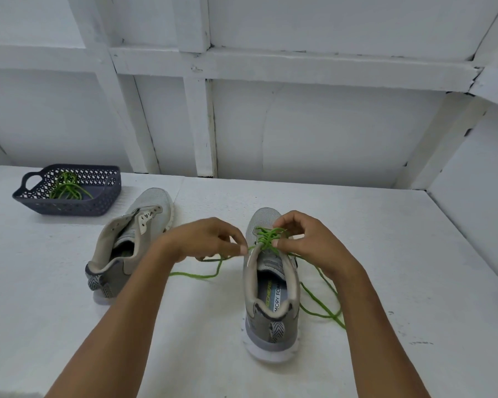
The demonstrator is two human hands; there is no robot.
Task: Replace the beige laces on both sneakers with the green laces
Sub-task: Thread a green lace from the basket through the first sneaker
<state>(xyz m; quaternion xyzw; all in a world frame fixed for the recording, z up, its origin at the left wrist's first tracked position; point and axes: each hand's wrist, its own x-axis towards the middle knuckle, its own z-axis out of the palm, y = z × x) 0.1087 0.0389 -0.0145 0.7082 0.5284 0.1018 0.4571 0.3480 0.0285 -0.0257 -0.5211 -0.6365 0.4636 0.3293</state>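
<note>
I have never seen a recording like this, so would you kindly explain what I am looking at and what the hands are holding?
There is no machine: a head-worn camera looks down at a person's bare hands. On the white table, the left hand pinches one end of a green lace while the right hand works it through the right sneaker. The left sneaker has no lace. A dark basket holds a second green lace.

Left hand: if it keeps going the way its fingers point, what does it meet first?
The left hand points right, toward the right sneaker. It would probably meet that shoe's near eyelet edge and the green lace there first; the right hand lies just beyond. Depth is unclear from one view.
</note>
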